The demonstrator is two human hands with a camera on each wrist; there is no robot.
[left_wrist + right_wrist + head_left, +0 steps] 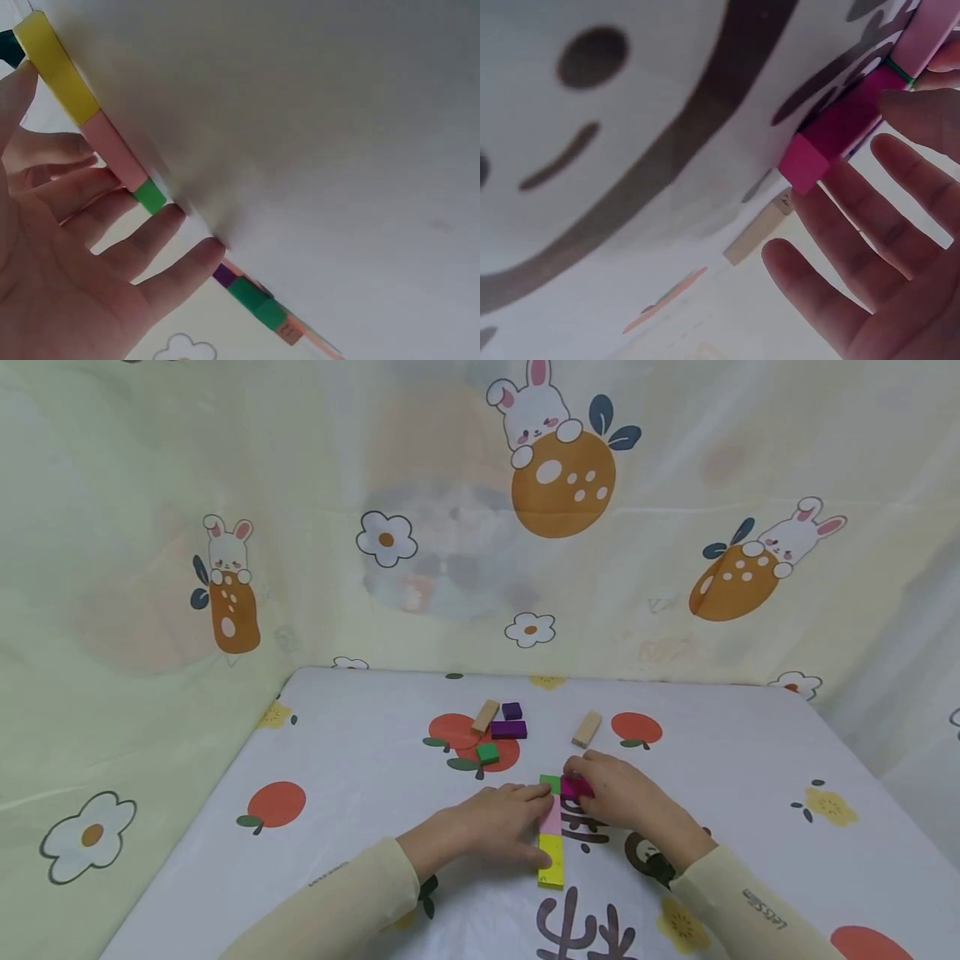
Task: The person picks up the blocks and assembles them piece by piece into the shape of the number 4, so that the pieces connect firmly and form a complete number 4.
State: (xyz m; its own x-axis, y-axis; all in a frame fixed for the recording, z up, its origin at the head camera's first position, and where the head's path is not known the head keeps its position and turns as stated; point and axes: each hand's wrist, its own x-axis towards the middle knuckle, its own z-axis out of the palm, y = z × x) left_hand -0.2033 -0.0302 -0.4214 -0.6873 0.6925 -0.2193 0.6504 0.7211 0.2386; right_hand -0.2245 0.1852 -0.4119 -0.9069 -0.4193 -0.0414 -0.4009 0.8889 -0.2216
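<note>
A yellow block (pixel 551 872), a pink block (pixel 552 818) and a light green block (pixel 550 782) lie end to end in a straight row. My left hand (pixel 491 822) rests along the row's left side, its fingers stretched out near the pink and green blocks and its thumb at the yellow one. At the far end, my right hand (pixel 622 789) pinches a magenta block (pixel 840 120) between thumb and fingers. This block lies crosswise beside the green one, pointing right.
Behind the row are a natural wood block (pixel 486 717), a small purple block (pixel 512 711), a longer purple block (pixel 509 730) and a green block (pixel 487 753). Another wood block (pixel 587 729) lies beyond my right hand. A printed cloth (pixel 360 760) covers the table.
</note>
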